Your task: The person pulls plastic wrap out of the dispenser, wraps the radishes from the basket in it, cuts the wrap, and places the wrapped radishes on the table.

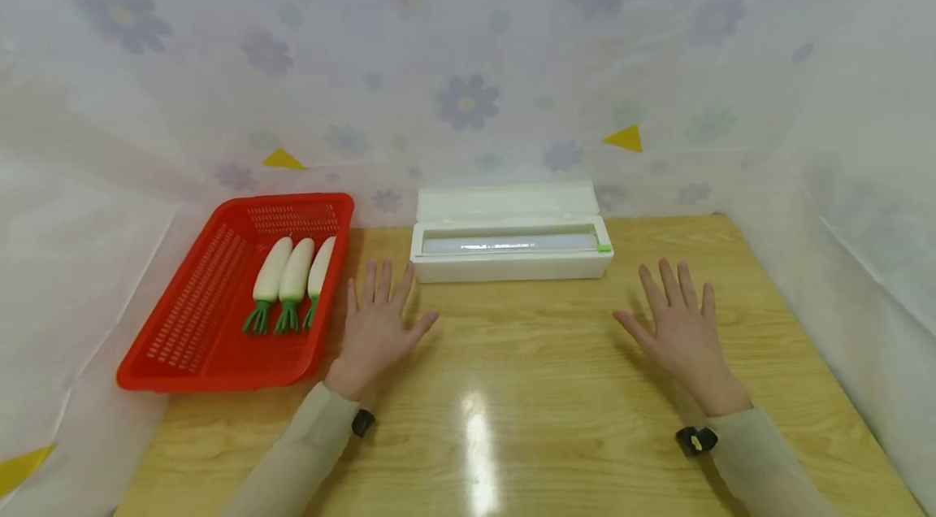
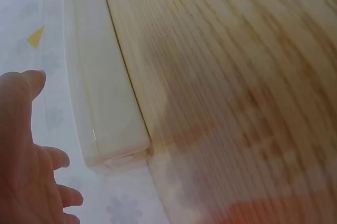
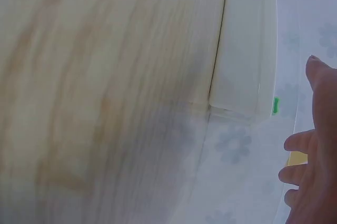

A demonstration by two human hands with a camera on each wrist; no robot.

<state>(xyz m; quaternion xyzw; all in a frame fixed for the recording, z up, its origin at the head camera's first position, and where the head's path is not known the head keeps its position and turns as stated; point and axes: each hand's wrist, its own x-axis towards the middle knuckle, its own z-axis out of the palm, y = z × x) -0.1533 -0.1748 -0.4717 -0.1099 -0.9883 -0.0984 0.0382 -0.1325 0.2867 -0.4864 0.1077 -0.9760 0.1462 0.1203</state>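
Observation:
My left hand [image 1: 374, 334], palm down with fingers spread, is over the table between a red plastic basket and a long white box. Nothing is in it. On the right side my right hand [image 1: 683, 338] is likewise spread and holds nothing. The white box [image 1: 512, 267] has its lid [image 1: 506, 202] tipped back, showing a roll of plastic wrap [image 1: 512, 244] inside and a small green tab [image 1: 603, 248] at its right end. Three white radishes with green stems, one of them a radish [image 1: 296, 273] in the middle, lie in the red basket [image 1: 219, 375].
The wood-grain table [image 1: 556, 403] extends beneath both hands. Behind and along the sides hangs a pale flowered sheet [image 1: 468, 37] with yellow triangles, one triangle [image 1: 625, 138] being above the box. A black strap piece [image 1: 696, 440] is on the right wrist.

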